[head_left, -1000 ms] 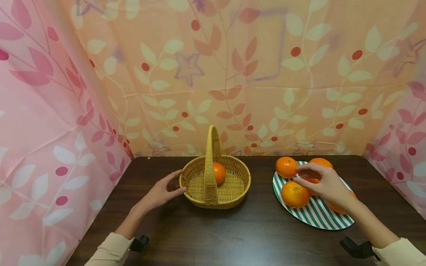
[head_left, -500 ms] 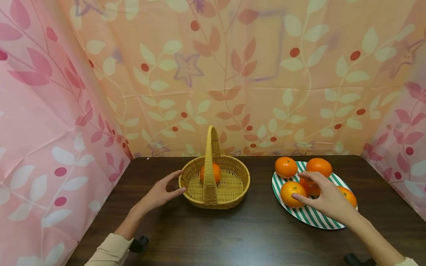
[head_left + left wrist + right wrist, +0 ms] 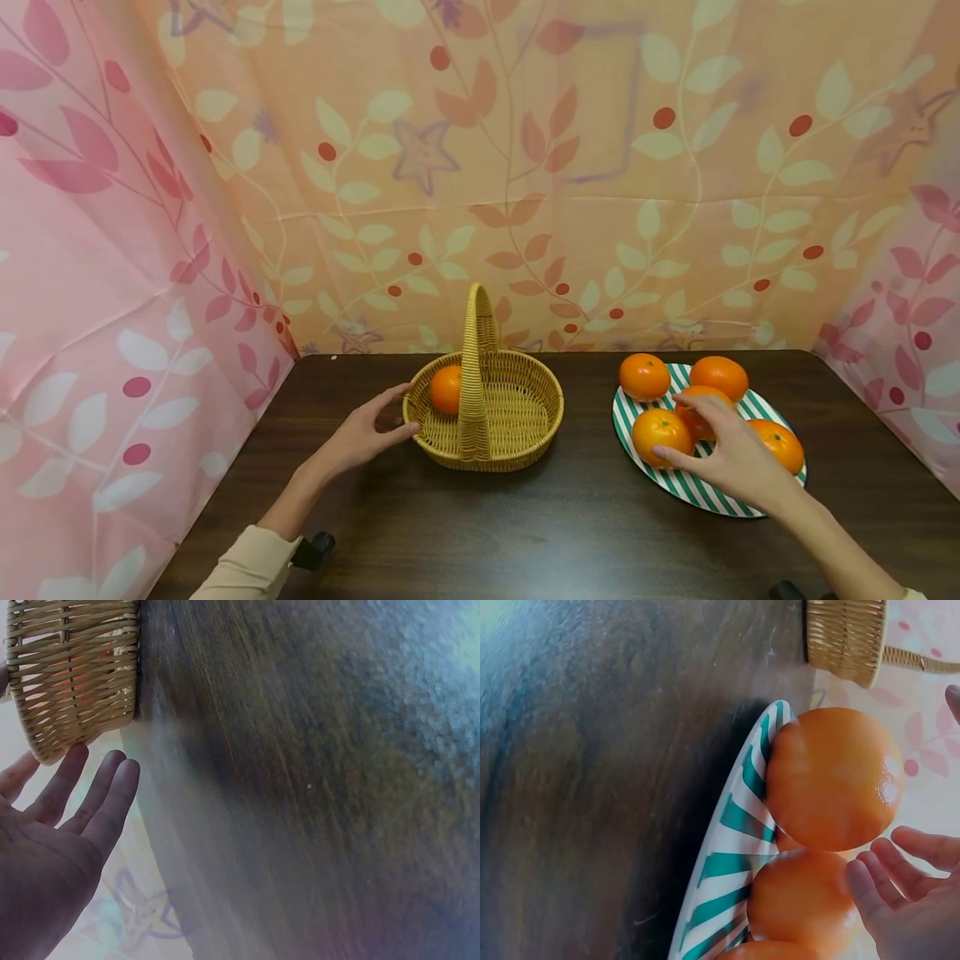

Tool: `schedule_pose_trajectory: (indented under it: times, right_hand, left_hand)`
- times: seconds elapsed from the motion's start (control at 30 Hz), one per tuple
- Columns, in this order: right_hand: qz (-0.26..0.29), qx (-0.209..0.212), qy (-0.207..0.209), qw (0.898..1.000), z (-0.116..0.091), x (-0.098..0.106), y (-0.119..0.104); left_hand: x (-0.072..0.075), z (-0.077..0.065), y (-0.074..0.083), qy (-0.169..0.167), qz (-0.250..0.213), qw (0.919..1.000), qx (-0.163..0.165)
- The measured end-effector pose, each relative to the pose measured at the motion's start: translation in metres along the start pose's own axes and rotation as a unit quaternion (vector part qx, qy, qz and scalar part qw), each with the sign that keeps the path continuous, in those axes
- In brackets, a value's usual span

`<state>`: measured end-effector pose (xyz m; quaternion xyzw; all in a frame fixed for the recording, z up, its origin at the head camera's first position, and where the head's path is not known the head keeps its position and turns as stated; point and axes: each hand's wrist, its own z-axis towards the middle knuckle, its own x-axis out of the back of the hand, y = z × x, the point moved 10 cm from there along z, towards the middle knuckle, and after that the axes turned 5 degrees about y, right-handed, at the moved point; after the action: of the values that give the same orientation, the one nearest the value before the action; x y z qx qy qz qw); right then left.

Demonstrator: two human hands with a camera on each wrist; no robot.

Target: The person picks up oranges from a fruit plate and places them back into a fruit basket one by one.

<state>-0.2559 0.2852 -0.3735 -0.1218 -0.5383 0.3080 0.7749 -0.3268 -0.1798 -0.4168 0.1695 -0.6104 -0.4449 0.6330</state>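
Left hand (image 3: 363, 433) at the left end of an oval, straw-yellow woven basket (image 3: 517, 461) with a tall arched handle (image 3: 471, 375). Thumb apart from the fingers, fingers loosely extended; fingertips touch the basket wall, with no closed grip on it. Basket upright on the dark brown wood-grain table (image 3: 525, 533).

Inside the basket: one glossy orange round fruit (image 3: 446, 389), lying at the left, on the same side of the handle as the left hand.

Right hand (image 3: 738, 462) above an oval plate (image 3: 693, 482) striped green and white, set well apart on the right. Thumb and fingers spread wide, nothing held. Thumb tip in front of the nearest fruit (image 3: 662, 432); fingertips over the middle fruit (image 3: 693, 425). Contact with either: cannot tell.

Plate load: five fruits in all, the others at back left (image 3: 643, 377), back right (image 3: 720, 378) and right (image 3: 782, 446). Leaf-printed cloth (image 3: 510, 167) hangs behind the table.
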Motion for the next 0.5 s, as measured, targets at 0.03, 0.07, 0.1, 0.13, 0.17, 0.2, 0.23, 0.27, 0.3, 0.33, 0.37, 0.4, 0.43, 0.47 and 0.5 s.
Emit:
schedule_pose_trajectory:
  times: [0.03, 0.07, 0.1, 0.13, 0.17, 0.2, 0.23, 0.27, 0.3, 0.33, 0.37, 0.4, 0.43, 0.47, 0.5]
  right_hand:
    - [0.002, -0.003, -0.003, 1.000, 0.000, -0.001, 0.001]
    - [0.001, -0.006, -0.006, 1.000, 0.000, -0.003, 0.001]
    - [0.001, -0.010, -0.009, 1.000, 0.000, -0.004, 0.002]
    - [0.003, -0.014, -0.012, 1.000, -0.001, -0.006, 0.003]
    - [0.002, -0.016, -0.013, 1.000, -0.001, -0.007, 0.003]
    - [0.004, -0.019, -0.014, 1.000, -0.001, -0.008, 0.004]
    - [0.005, -0.021, -0.014, 1.000, -0.002, -0.009, 0.005]
    - [0.001, -0.022, -0.013, 1.000, -0.002, -0.010, 0.005]
    - [0.001, -0.021, -0.011, 1.000, -0.003, -0.010, 0.005]
    - [-0.002, -0.018, -0.008, 1.000, -0.003, -0.011, 0.005]
    - [-0.006, -0.014, -0.005, 1.000, -0.003, -0.011, 0.004]
    - [-0.010, -0.010, -0.003, 1.000, -0.003, -0.012, 0.003]
    - [-0.016, -0.006, 0.000, 1.000, -0.003, -0.012, 0.003]
    - [-0.021, -0.002, 0.003, 1.000, -0.003, -0.012, 0.002]
    - [-0.024, 0.000, 0.005, 1.000, -0.002, -0.012, 0.002]
  left_hand:
    - [0.000, 0.000, 0.000, 0.000, 0.001, 1.0000, 0.001]
    - [0.000, 0.000, 0.000, 0.000, 0.001, 1.0000, 0.002]
    - [0.000, 0.000, 0.000, 0.000, 0.001, 1.0000, 0.002]
    - [0.000, 0.000, 0.000, 0.000, 0.002, 1.0000, 0.003]
    - [0.000, 0.000, 0.000, 0.001, 0.004, 1.0000, 0.003]
    - [0.000, 0.000, 0.000, 0.001, 0.005, 1.0000, 0.004]
    - [0.001, 0.000, 0.000, 0.001, 0.006, 1.0000, 0.005]
    - [0.001, 0.000, 0.000, 0.001, 0.006, 1.0000, 0.005]
    - [0.001, 0.000, 0.000, 0.001, 0.006, 1.0000, 0.005]
    - [0.001, 0.000, 0.000, 0.001, 0.007, 1.0000, 0.005]
    - [0.001, 0.000, -0.001, 0.001, 0.006, 1.0000, 0.005]
    - [0.001, 0.000, -0.001, 0.000, 0.006, 1.0000, 0.005]
    - [0.001, 0.000, -0.001, 0.000, 0.007, 1.0000, 0.004]
    - [0.001, 0.000, -0.001, -0.001, 0.007, 1.0000, 0.004]
    - [0.001, 0.000, -0.001, -0.001, 0.008, 1.0000, 0.004]
